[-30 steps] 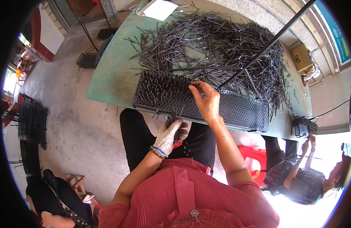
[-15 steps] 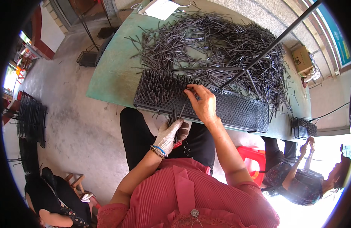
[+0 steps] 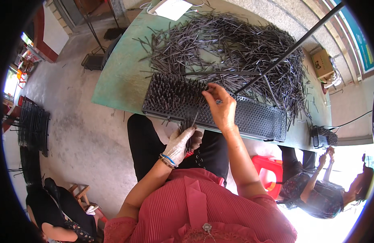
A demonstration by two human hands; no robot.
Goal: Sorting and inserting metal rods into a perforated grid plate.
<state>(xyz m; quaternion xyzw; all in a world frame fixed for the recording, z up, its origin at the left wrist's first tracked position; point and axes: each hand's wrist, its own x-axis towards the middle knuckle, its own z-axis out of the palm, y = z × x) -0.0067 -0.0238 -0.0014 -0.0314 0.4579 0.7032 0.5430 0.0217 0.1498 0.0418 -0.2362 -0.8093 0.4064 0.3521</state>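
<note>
A long black perforated block (image 3: 256, 117) lies along the near edge of the green table. Short dark strips (image 3: 166, 91) stand upright in the holes of its left part; its right part shows bare holes. My left hand (image 3: 181, 142), in a pale work glove, is closed round a bundle of dark strips (image 3: 188, 133) just below the block's front edge. Over the block, where the standing strips end, my bare right hand (image 3: 220, 106) has thumb and fingertips pinched together. Whatever sits between those fingertips is too small to make out.
Loose dark strips (image 3: 272, 48) are heaped across the green table (image 3: 118, 83). A black pole (image 3: 300, 44) with braces slants up rightward from the block. A white box (image 3: 170, 9) sits at the far edge. One person (image 3: 312, 190) works at right, beside a red stool (image 3: 268, 168); another (image 3: 57, 214) is lower left.
My right hand has shifted slightly right and up, its fingertips drawing closer together at the edge of the standing strips. My left hand stays nearly in place with its bundle.
</note>
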